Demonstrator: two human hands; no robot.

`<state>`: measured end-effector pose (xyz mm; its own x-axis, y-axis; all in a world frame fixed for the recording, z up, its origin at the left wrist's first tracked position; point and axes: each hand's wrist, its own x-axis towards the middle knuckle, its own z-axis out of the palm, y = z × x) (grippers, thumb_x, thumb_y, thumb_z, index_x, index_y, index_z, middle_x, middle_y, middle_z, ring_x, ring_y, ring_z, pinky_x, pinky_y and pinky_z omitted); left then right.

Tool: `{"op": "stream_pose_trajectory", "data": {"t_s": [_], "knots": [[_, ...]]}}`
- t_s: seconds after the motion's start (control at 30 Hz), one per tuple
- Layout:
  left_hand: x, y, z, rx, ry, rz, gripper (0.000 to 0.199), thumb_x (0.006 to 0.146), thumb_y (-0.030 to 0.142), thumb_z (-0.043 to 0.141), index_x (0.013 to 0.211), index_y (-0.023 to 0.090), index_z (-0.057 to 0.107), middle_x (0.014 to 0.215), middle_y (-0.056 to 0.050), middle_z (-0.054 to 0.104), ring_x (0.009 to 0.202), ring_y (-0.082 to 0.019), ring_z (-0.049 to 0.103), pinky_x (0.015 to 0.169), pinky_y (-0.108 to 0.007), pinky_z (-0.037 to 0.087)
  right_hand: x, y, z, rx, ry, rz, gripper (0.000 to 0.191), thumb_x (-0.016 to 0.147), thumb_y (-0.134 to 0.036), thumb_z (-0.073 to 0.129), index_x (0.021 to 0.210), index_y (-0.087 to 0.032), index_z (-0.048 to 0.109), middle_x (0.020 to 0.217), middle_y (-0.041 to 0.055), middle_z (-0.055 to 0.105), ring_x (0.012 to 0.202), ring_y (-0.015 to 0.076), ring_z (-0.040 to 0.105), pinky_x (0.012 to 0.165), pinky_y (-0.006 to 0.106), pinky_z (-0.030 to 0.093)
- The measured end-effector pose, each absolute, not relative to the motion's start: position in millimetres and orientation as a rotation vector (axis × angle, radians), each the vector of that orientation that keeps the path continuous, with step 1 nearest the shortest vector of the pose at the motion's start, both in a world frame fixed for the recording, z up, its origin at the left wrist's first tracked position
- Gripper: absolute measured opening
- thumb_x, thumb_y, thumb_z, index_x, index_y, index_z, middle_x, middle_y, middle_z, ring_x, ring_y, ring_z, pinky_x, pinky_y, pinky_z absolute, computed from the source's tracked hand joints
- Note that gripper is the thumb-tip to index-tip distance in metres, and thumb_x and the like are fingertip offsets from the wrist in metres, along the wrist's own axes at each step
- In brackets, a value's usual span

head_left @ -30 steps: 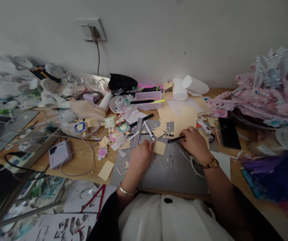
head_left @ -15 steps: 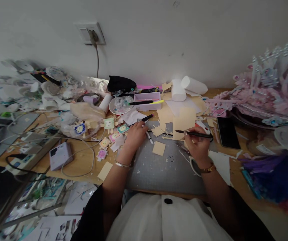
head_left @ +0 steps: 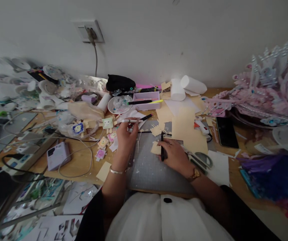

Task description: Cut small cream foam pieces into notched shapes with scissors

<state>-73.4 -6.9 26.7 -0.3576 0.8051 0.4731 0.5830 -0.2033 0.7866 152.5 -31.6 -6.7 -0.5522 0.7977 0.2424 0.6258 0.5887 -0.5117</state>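
My left hand (head_left: 128, 134) is closed on a white marker (head_left: 131, 121), which lies level across the fingertips above crumpled white paper. A black marker (head_left: 146, 117) points away to the right behind it. Over the grey cutting mat (head_left: 146, 174), my right hand (head_left: 175, 155) grips a black pen (head_left: 162, 149), held nearly upright. Those same fingers touch a small cream card square (head_left: 155, 148), partly covered by the hand; whether they pinch it I cannot tell. Scissors (head_left: 202, 160) lie beside my right wrist. Small painted card figures (head_left: 103, 142) sit left of my left hand.
Cream card sheets (head_left: 184, 120) lie behind my right hand. A phone (head_left: 226, 132) and pink beaded crowns (head_left: 266, 97) are at the right. Toward the back stands a lilac box (head_left: 146, 106) with pens. Cables and a power strip (head_left: 33, 154) take up the left side.
My right hand has moved left with the black pen, from beside the card sheets to the small card square. My left hand has lifted the white marker off the mat.
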Motion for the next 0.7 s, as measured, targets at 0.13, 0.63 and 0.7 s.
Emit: {"op": "stream_pose_trajectory", "data": {"t_s": [0.13, 0.63, 0.7], "knots": [[-59.2, -23.7, 25.3, 1.190, 1.555, 1.721, 0.026, 0.083, 0.042, 0.065, 0.095, 0.020, 0.060, 0.086, -0.002, 0.068, 0.073, -0.013, 0.062, 0.069, -0.025, 0.049, 163.6, -30.1, -8.5, -1.193, -2.410, 0.481, 0.032, 0.075, -0.008, 0.062, 0.105, -0.020, 0.068, 0.107, 0.0126, 0.071, 0.110, 0.0296, 0.063, 0.092, 0.044, 0.052], [-23.9, -39.7, -9.4, 1.445, 1.639, 1.127, 0.008, 0.087, 0.026, 0.046, 0.086, 0.020, 0.051, 0.079, -0.005, 0.064, 0.074, -0.018, 0.059, 0.071, -0.031, 0.046, 173.1, -39.0, -14.4, -1.028, -2.343, 0.610, 0.043, 0.075, 0.001, 0.053, 0.112, -0.019, 0.064, 0.114, 0.0120, 0.069, 0.109, 0.0276, 0.063, 0.102, 0.050, 0.045], [-21.9, -38.5, -10.6, 1.466, 1.668, 1.101, 0.008, 0.087, 0.027, 0.046, 0.084, 0.021, 0.050, 0.078, -0.004, 0.063, 0.073, -0.019, 0.059, 0.070, -0.031, 0.046, 172.4, -38.8, -13.9, -1.029, -2.351, 0.596, 0.040, 0.077, 0.000, 0.054, 0.111, -0.019, 0.064, 0.114, 0.0120, 0.069, 0.109, 0.0274, 0.063, 0.103, 0.050, 0.044]]}}
